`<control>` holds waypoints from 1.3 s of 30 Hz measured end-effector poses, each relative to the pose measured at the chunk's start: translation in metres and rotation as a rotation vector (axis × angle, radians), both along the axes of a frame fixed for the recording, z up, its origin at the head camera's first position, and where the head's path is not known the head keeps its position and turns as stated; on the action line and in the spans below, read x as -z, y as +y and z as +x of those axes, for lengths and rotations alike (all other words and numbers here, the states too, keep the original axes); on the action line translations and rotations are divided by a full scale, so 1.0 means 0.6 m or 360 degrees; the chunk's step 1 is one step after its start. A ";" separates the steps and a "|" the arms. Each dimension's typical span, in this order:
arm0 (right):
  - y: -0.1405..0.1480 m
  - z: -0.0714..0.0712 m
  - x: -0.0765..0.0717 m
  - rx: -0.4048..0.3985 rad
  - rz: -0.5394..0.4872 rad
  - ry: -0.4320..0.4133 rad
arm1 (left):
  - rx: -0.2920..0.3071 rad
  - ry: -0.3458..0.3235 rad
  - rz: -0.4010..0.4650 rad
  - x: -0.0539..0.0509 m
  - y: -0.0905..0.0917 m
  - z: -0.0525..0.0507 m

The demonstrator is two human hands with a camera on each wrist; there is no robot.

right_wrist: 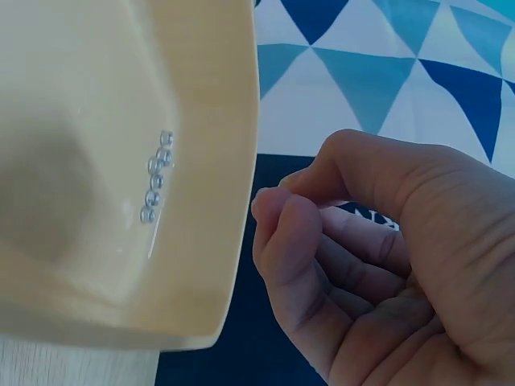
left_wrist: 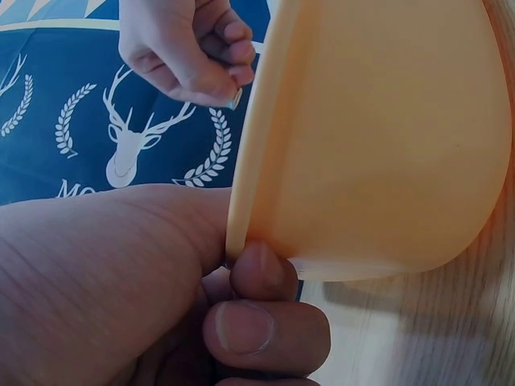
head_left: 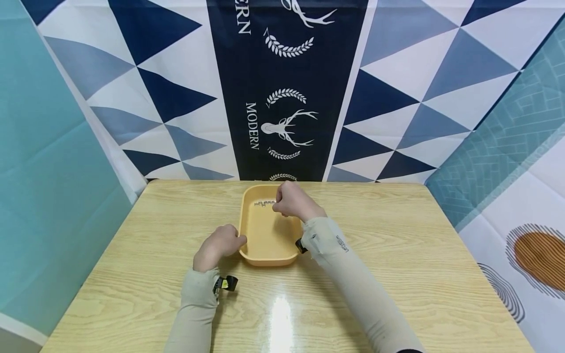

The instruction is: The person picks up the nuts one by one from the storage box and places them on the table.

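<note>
A yellow plastic tray (head_left: 267, 242) lies on the wooden table. Its near-left rim (left_wrist: 241, 185) is pinched between the thumb and curled fingers of my left hand (head_left: 219, 245). Several small clear glass beads (right_wrist: 156, 177) sit in a rough row inside, along the tray's far wall. My right hand (head_left: 295, 201) is above the far right part of the tray, thumb and index fingertips pressed together. In the left wrist view a tiny shiny bead (left_wrist: 235, 99) shows at those fingertips. The right wrist view hides it behind the fingers.
The wooden table (head_left: 375, 255) reaches around the tray on all sides. A patterned cloth (head_left: 176, 98) with triangles and deer heads hangs behind its far edge. Dark wrist cameras (head_left: 227, 283) are strapped to both wrists, the right one close to the tray's right rim.
</note>
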State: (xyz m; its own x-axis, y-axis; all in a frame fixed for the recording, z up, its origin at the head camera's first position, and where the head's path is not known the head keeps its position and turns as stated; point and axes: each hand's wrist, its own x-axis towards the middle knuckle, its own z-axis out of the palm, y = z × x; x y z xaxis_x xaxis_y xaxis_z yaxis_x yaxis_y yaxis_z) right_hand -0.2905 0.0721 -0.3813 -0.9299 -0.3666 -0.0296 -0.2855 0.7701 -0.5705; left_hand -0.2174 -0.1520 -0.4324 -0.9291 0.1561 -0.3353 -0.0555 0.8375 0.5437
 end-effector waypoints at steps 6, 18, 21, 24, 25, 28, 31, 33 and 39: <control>0.013 0.003 0.000 0.0049 0.0004 0.0099 | -0.0005 0.0010 0.0020 0.001 -0.001 0.001; 0.048 0.000 -0.010 0.0074 0.0054 0.0149 | -0.0004 0.0009 0.0026 0.000 -0.002 0.002; 0.061 0.000 -0.005 0.0077 0.0052 0.0112 | -0.0007 0.0003 0.0020 0.000 -0.002 0.002; 0.076 0.000 0.004 0.0078 0.0020 0.0027 | -0.0003 0.0005 0.0023 -0.001 -0.002 0.003; 0.082 0.000 0.007 0.0081 0.0005 0.0002 | 0.0000 0.0007 0.0025 -0.001 -0.003 0.003; 0.096 -0.002 0.015 0.0081 -0.0007 -0.0007 | 0.0002 0.0009 0.0033 -0.001 -0.002 0.002; 0.107 -0.002 0.022 0.0087 -0.0011 0.0009 | -0.0003 -0.0001 0.0038 -0.002 -0.001 0.002; 0.114 -0.001 0.024 0.0092 -0.0002 0.0012 | 0.0005 0.0003 0.0038 -0.002 0.000 0.003; 0.132 0.004 0.035 0.0104 0.0026 0.0027 | -0.0004 -0.0005 0.0044 -0.004 0.001 0.005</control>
